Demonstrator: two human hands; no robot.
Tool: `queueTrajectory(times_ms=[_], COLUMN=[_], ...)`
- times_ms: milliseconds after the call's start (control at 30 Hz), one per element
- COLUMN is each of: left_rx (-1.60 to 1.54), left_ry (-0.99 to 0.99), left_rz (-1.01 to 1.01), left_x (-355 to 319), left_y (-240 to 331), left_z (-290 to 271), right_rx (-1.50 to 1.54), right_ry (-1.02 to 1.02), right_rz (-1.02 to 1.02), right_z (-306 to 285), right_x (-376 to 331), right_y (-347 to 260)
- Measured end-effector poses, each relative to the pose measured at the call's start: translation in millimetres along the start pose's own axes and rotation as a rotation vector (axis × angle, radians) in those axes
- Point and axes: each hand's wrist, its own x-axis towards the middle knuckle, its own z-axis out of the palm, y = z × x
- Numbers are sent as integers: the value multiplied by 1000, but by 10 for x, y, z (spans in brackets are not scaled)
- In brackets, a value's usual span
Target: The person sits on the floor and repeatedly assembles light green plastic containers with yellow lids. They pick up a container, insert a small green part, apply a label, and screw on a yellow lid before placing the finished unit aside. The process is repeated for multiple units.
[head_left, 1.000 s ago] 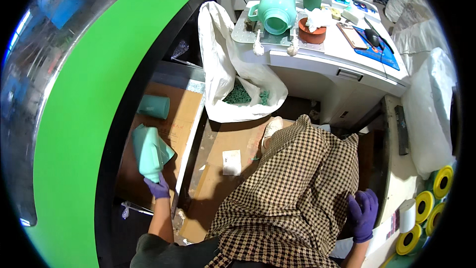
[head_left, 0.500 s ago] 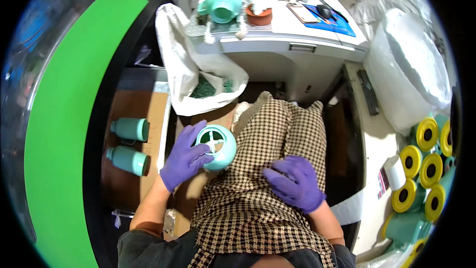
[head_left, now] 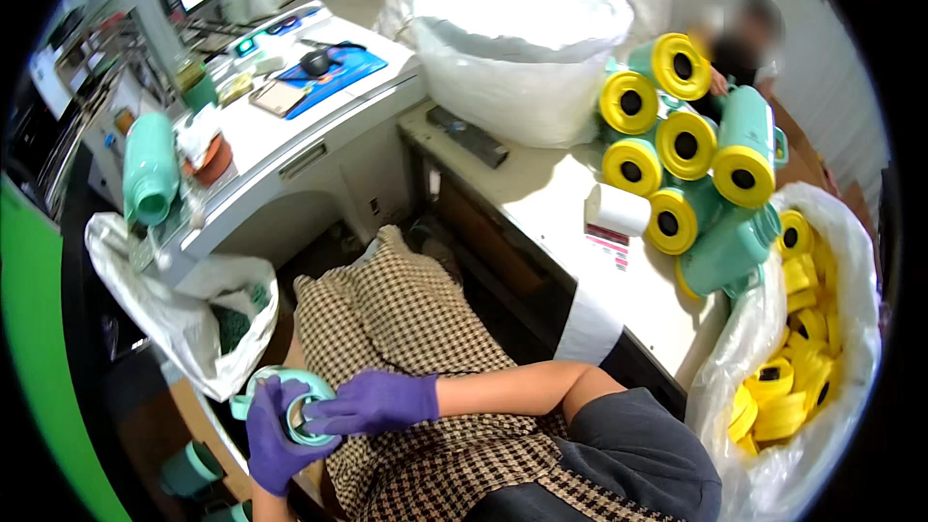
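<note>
A turquoise plastic jug (head_left: 311, 384) lies over my lap at the lower left, its round mouth turned up towards me. My left hand (head_left: 277, 437), in a purple glove, wraps round its near left side, with the fingers against the wall and rim. Across the mouth reaches my right hand (head_left: 375, 404), also gloved in purple, its fingers pressed together at the opening. Whether those fingertips pinch anything inside is hidden. A handle shows on the jug's left side.
Yellow-based turquoise jugs (head_left: 685, 145) are piled on the right bench (head_left: 541, 188), beside a paper roll (head_left: 619, 210). A bag of yellow parts (head_left: 800, 367) stands at right. Left are a scrap sack (head_left: 198, 329) and desk (head_left: 338, 126). A person (head_left: 749, 43) is behind the pile.
The view has swung to the right. My right hand has come from my lap to the mouth of the jug, which my left hand still holds.
</note>
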Motion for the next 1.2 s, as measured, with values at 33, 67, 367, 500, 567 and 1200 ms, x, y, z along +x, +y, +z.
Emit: queueTrajectory(times_ms=[33, 67, 367, 500, 567, 1200], left_rx=[72, 34, 152, 151, 30, 209], left_ry=[-69, -82, -310, -220, -163, 303], left_rz=[149, 147, 390, 263, 107, -60], left_x=[87, 121, 623, 462, 396, -689], left_y=[49, 48, 353, 100, 167, 68], left_z=[-20, 48, 229, 95, 137, 257], right_rx=[-2, -14, -96, -90, -190, 106], right_ry=[-7, -10, 1, 45, 72, 624], right_rz=[24, 55, 284, 227, 173, -19], right_z=[56, 96, 336, -130, -4, -1040], right_x=[5, -3, -293, -148, -318, -103], right_y=[-12, -33, -10, -310, -173, -227])
